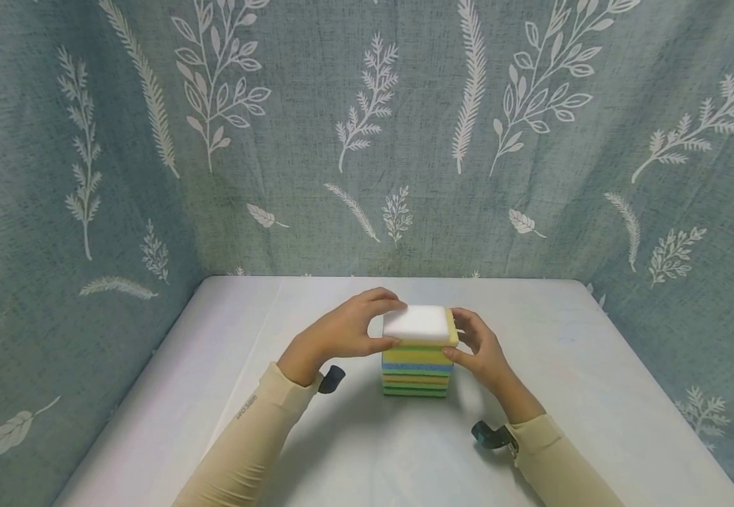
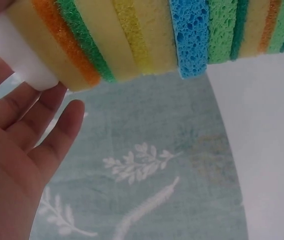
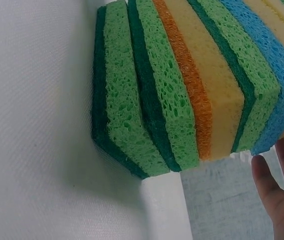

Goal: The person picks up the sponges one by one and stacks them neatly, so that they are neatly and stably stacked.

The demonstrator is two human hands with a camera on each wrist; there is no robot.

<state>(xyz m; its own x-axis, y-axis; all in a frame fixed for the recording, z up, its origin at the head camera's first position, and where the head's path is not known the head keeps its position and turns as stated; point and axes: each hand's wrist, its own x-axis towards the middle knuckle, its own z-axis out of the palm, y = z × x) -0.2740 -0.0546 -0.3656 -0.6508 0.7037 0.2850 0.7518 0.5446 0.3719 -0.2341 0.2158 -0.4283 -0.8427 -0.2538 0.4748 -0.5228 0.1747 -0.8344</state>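
Note:
A tall stack of sponges (image 1: pixel 416 380) stands on the table, with a white sponge (image 1: pixel 416 322) on top. My left hand (image 1: pixel 344 327) holds the white sponge by its left end, thumb at the near side and fingers at the far side. Around the right end of the upper stack curls my right hand (image 1: pixel 481 348), its thumb at the near corner below the white sponge. In the left wrist view, a tan sponge with an orange layer (image 2: pixel 49 45) lies against the white one. The right wrist view shows green sponges (image 3: pixel 132 90) at the bottom and a blue sponge (image 3: pixel 276 65) higher up.
The stack stands on a white table (image 1: pixel 316 436). Grey-green curtains (image 1: pixel 303 141) with white leaf prints hang behind the table and along both sides. A dark wrist camera (image 1: pixel 331 380) sits at the left cuff, and another camera (image 1: pixel 492 435) at the right.

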